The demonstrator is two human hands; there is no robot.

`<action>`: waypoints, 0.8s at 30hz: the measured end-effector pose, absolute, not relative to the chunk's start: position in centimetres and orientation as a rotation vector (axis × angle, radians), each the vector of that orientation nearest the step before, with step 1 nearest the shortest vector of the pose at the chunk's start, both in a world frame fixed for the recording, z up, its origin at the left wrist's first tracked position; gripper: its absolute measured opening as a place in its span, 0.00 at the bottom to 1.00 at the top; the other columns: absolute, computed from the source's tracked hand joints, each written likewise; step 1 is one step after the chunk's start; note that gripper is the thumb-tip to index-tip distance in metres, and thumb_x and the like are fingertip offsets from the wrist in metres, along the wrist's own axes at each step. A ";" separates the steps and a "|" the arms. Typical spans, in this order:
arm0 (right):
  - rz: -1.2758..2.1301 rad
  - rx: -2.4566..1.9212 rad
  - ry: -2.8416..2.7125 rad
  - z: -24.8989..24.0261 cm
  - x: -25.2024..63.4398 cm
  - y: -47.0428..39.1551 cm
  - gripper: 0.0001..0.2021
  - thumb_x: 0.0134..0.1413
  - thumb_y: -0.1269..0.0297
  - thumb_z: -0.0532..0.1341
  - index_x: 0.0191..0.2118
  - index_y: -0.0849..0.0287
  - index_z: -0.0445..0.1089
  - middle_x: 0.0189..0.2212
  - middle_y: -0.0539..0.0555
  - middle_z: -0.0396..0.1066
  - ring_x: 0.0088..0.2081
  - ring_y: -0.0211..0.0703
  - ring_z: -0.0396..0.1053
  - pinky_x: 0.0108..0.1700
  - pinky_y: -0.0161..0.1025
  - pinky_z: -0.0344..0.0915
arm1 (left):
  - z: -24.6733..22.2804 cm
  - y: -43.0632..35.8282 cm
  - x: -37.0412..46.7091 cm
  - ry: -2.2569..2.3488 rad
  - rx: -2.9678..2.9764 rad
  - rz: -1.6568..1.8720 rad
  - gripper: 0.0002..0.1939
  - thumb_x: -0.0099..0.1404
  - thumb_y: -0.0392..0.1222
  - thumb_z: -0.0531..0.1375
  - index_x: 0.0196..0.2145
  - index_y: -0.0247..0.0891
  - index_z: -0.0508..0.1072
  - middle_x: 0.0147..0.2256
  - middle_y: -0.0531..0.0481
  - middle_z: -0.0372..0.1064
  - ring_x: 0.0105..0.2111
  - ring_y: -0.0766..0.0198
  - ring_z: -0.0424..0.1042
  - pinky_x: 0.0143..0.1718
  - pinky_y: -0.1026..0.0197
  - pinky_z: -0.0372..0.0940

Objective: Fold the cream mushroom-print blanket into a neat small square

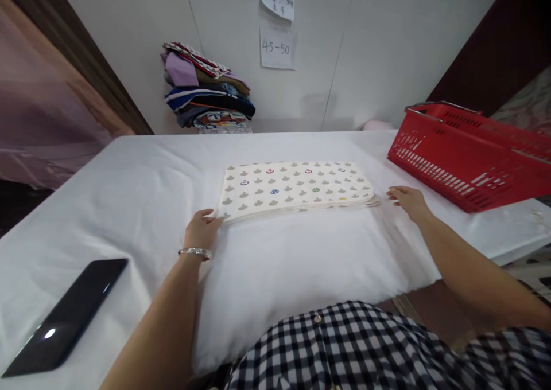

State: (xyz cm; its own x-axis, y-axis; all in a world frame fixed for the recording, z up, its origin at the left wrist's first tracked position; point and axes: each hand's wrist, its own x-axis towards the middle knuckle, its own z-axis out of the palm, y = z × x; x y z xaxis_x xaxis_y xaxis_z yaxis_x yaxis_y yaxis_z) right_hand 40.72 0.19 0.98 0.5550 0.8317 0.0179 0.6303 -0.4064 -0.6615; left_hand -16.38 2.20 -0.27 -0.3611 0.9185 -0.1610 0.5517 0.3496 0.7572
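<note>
Touching patterned cloth (pixel 293 188), left fingers (pixel 207 212)

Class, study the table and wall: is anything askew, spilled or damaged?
The upper paper on the wall hangs tilted, its lower edge curled. The patterned cloth has uneven layers at its near right corner. The white tablecloth is wrinkled at left. No spill or damage shows.

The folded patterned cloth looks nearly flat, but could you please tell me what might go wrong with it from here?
The left hand is at the near-left corner of the folded patterned cloth while the right hand is clear of it, so a one-sided tug could skew it. The layers showing at its near-right corner look uneven and might slip further. The white tablecloth is creased and could drag along.
</note>
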 end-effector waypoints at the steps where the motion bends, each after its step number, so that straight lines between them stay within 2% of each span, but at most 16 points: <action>1: 0.581 -2.141 -1.073 1.4 40.4 0.5 0.08 0.58 0.63 0.57 0.38 0.60 0.71 0.39 0.59 0.75 0.34 0.42 0.74 0.33 0.36 0.71 | -0.3 2.2 -16.4 2.037 1.283 0.808 0.21 0.55 0.43 0.60 0.47 0.38 0.68 0.36 0.50 0.76 0.32 0.59 0.72 0.38 0.57 0.64; 3: 0.859 -2.099 -0.917 1.9 39.5 1.4 0.05 0.55 0.65 0.61 0.32 0.61 0.70 0.31 0.56 0.75 0.23 0.35 0.69 0.24 0.31 0.66 | -0.3 2.2 -16.5 2.036 1.301 0.801 0.21 0.55 0.43 0.60 0.48 0.38 0.68 0.36 0.49 0.76 0.32 0.58 0.72 0.39 0.57 0.64; 6: 1.053 -2.138 -0.813 2.1 38.1 2.6 0.06 0.55 0.64 0.62 0.30 0.61 0.70 0.22 0.53 0.72 0.17 0.32 0.63 0.19 0.30 0.62 | -0.1 2.1 -16.4 2.020 1.299 0.824 0.21 0.55 0.43 0.60 0.47 0.38 0.69 0.36 0.49 0.75 0.32 0.59 0.72 0.38 0.56 0.64; 12: 1.232 -2.027 -0.656 2.4 37.7 4.0 0.08 0.55 0.68 0.61 0.25 0.59 0.67 0.18 0.50 0.68 0.17 0.31 0.62 0.17 0.28 0.60 | 0.1 2.1 -16.1 2.026 1.267 0.846 0.20 0.54 0.42 0.61 0.46 0.38 0.70 0.34 0.50 0.75 0.30 0.60 0.71 0.37 0.57 0.65; 16: 1.199 -1.951 -0.624 2.7 38.1 3.9 0.10 0.56 0.71 0.60 0.24 0.59 0.65 0.17 0.47 0.65 0.16 0.29 0.61 0.15 0.24 0.56 | -0.4 2.2 -16.3 2.001 1.269 0.844 0.22 0.54 0.43 0.60 0.48 0.37 0.69 0.35 0.50 0.75 0.29 0.61 0.71 0.36 0.58 0.64; 24: 1.173 -1.996 -0.636 2.4 38.5 4.5 0.10 0.55 0.70 0.62 0.25 0.59 0.63 0.16 0.46 0.62 0.15 0.27 0.56 0.12 0.23 0.51 | -0.9 2.3 -16.6 2.001 1.301 0.847 0.24 0.54 0.45 0.60 0.48 0.38 0.69 0.34 0.50 0.74 0.28 0.61 0.70 0.34 0.58 0.64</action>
State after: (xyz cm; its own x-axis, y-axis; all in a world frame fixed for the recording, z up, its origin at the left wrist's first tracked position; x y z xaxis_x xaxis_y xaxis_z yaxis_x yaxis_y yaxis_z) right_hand 38.53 4.55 2.43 0.4631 0.7121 -0.5277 0.0530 -0.6166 -0.7855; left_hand -16.62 2.33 -0.89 -0.3402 0.9300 -0.1394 0.5474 0.3163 0.7748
